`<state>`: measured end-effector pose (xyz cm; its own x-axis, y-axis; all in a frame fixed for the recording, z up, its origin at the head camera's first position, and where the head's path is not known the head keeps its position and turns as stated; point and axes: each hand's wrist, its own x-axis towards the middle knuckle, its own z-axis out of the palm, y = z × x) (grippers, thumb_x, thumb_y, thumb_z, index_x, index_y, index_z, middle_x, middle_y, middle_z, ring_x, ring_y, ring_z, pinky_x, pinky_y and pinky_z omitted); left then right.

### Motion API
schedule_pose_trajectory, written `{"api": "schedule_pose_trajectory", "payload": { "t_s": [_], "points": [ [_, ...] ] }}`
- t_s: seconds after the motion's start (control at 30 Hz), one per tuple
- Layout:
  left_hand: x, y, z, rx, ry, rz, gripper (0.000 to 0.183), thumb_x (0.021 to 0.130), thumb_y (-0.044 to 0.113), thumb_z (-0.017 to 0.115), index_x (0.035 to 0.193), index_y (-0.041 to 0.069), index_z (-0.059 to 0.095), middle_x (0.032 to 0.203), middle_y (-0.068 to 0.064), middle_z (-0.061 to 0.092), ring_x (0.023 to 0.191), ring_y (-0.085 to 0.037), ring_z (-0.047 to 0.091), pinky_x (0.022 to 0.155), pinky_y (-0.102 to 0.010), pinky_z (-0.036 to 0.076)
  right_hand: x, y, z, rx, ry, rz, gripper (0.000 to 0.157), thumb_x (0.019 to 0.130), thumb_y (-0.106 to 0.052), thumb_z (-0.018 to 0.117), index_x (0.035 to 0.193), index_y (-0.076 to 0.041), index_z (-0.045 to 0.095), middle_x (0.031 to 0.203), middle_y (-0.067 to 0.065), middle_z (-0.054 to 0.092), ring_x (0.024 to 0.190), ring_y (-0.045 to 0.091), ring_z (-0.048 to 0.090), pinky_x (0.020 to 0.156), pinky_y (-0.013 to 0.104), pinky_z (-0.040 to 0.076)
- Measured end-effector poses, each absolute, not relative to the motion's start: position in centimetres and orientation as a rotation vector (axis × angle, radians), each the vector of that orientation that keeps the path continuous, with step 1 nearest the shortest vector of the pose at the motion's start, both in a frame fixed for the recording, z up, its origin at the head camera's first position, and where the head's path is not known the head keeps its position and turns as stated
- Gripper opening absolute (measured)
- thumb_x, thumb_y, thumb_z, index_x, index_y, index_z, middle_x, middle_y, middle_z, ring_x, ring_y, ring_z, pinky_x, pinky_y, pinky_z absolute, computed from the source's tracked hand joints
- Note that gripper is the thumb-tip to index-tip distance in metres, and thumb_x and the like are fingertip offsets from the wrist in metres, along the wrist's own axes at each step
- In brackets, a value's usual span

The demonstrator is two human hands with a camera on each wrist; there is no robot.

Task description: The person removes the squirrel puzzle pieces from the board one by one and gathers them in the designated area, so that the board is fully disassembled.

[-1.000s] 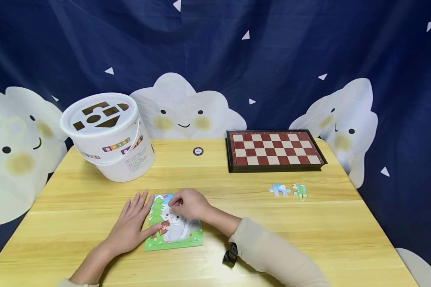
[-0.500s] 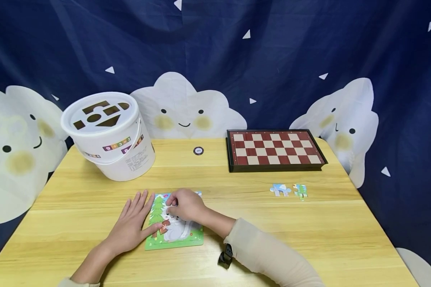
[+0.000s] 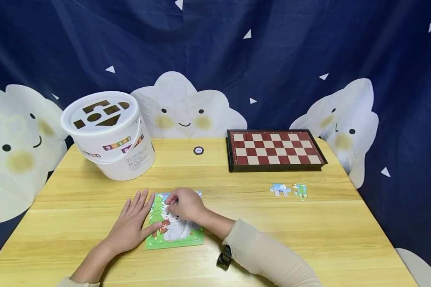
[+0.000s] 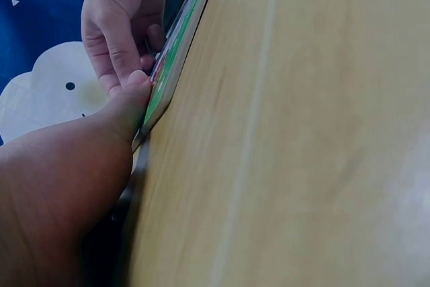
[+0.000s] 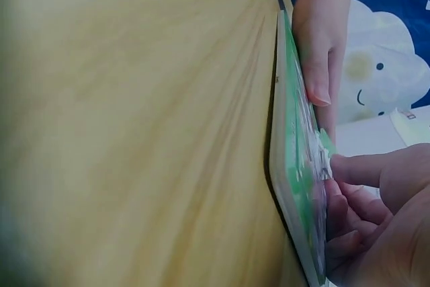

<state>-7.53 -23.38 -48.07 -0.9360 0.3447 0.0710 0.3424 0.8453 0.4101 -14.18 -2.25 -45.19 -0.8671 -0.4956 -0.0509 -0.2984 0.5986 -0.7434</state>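
Observation:
A squirrel jigsaw puzzle (image 3: 176,233) in a green-edged board lies flat on the table in the head view. My left hand (image 3: 131,227) rests at its left edge, fingers straight and spread, thumb lying on the picture. Over the upper middle of the puzzle, my right hand (image 3: 186,205) pinches a puzzle piece (image 5: 326,146) between thumb and fingers. In the right wrist view that piece is tilted against the puzzle's surface, with green and white showing. My right hand hides part of the picture's upper right.
Two loose puzzle pieces, a blue one (image 3: 280,190) and a green one (image 3: 300,191), lie on the right of the table (image 3: 309,239). Behind them is a folded chessboard (image 3: 273,149). A white bucket (image 3: 125,159) with a shape-cut lid stands back left; a small round disc (image 3: 198,150) lies mid-back.
My right hand has shifted slightly left over the puzzle, its forearm following. The left hand has stayed in place.

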Motion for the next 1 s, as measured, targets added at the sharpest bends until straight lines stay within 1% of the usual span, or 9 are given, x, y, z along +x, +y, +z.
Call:
{"api": "schedule_pose_trajectory", "payload": {
  "t_s": [0.3,0.63,0.87,1.0],
  "points": [
    [-7.67,-23.43,-48.09,0.555,3.004,0.654,0.088,0.098,0.051,0.062,0.161,0.002,0.025,0.166,-0.027,0.015,0.153,-0.046,0.009,0.124,-0.053,-0.002,-14.07,-2.58,-45.32,-0.610,2.615,-1.164,0.010,0.083,-0.012,0.084,0.089,-0.015,0.076,0.074,-0.013,0.063,0.065,-0.003,0.053,0.061,0.016,0.044],
    [-7.71,-23.52,-48.13,0.541,2.993,0.648,0.089,0.098,0.053,0.061,0.161,0.002,0.024,0.167,-0.026,0.013,0.154,-0.045,0.008,0.124,-0.055,-0.002,-14.12,-2.73,-45.25,-0.615,2.667,-1.097,0.008,0.083,-0.012,0.083,0.085,-0.017,0.077,0.070,-0.016,0.060,0.062,-0.004,0.051,0.059,0.015,0.042],
    [-7.56,-23.55,-48.27,0.568,3.011,0.650,0.088,0.098,0.051,0.062,0.159,-0.002,0.027,0.167,-0.025,0.014,0.153,-0.046,0.010,0.125,-0.052,-0.003,-14.08,-2.70,-45.17,-0.650,2.678,-1.084,0.007,0.084,-0.012,0.081,0.085,-0.017,0.077,0.072,-0.015,0.062,0.063,-0.003,0.051,0.060,0.015,0.042],
    [-7.54,-23.55,-48.20,0.567,3.006,0.653,0.087,0.098,0.051,0.062,0.157,-0.004,0.030,0.167,-0.025,0.014,0.153,-0.045,0.009,0.125,-0.050,-0.005,-14.02,-2.74,-45.11,-0.664,2.680,-1.074,0.008,0.084,-0.012,0.083,0.087,-0.016,0.077,0.073,-0.015,0.063,0.065,-0.004,0.052,0.061,0.015,0.043]
  ]
}}
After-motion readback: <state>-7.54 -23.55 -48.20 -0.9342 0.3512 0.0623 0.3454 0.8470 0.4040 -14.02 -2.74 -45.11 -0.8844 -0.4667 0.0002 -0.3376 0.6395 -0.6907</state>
